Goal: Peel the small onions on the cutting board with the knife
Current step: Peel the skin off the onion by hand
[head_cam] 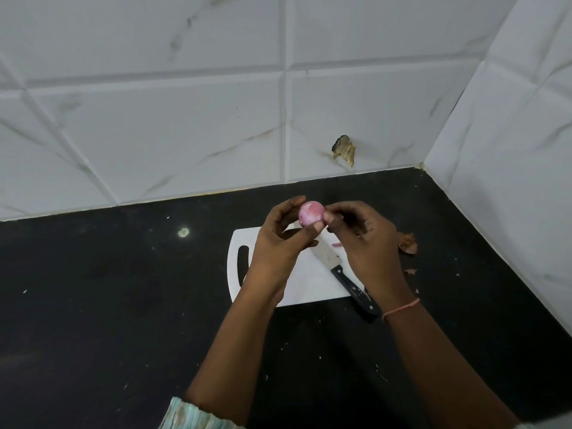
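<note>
1 small onion (311, 213) in play, pink and mostly bare of skin, held up in the air above the far edge of the cutting board (306, 286). 2 hands on it: the left hand (280, 239) cradles it from below and the left side with curled fingers, and the right hand (365, 239) pinches at its right side with thumb and fingertips. The hands sit close together, joined only by that onion.

1 knife (343, 269) lies untouched on the board, blade pointing up and left, black handle hanging off the board's near right edge onto the black counter (108, 289). 1 pink sliver (336, 244) lies on the board just beside the blade. Whether more onions lie under the hands, I cannot tell.

Off the board's right side, 2 clumps of dry brown peel (408, 243) rest on the counter, 1 large, 1 small.

1 thin thread band circles the right wrist (400, 308).

Edges now: tiled wall (154, 119) close behind the board, a 2nd tiled wall closing the corner on the right. Wide dark counter opens to the left and toward the person.
</note>
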A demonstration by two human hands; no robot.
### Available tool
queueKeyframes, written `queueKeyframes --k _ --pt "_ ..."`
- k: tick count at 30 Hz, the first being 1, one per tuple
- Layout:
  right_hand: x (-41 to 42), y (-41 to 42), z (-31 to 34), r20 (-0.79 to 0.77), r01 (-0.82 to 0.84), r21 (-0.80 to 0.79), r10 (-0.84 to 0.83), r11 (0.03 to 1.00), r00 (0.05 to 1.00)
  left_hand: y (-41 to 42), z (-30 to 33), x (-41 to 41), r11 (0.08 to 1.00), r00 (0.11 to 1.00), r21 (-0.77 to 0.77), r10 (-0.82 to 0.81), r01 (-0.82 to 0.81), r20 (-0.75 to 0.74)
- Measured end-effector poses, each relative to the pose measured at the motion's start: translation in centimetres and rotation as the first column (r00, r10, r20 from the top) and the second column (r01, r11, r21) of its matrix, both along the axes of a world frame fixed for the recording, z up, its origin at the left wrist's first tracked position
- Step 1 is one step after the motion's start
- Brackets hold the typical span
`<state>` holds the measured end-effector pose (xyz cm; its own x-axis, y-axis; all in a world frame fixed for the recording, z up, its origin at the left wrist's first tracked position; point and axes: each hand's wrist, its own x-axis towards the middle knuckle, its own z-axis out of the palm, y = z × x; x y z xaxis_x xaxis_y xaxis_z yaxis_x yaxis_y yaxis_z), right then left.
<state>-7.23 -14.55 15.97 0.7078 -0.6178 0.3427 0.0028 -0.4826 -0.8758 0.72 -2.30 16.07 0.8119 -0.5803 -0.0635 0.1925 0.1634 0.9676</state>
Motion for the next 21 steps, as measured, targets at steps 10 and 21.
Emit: queueKeyframes --k 10,21 --pt "-0.1 -2.7 -1.3 -0.072 0.190 -0.306 -0.222 0.933 0.972 0.2 0.3 -0.1 0.999 0.999 -0.028 -0.022 0.021 -0.040" --pt "-0.9 -0.8 1.5 0.026 0.058 -0.155 -0.055 0.986 0.998 0.3 0.6 -0.2 0.997 0.973 0.008 0.078 -0.082 0.219"
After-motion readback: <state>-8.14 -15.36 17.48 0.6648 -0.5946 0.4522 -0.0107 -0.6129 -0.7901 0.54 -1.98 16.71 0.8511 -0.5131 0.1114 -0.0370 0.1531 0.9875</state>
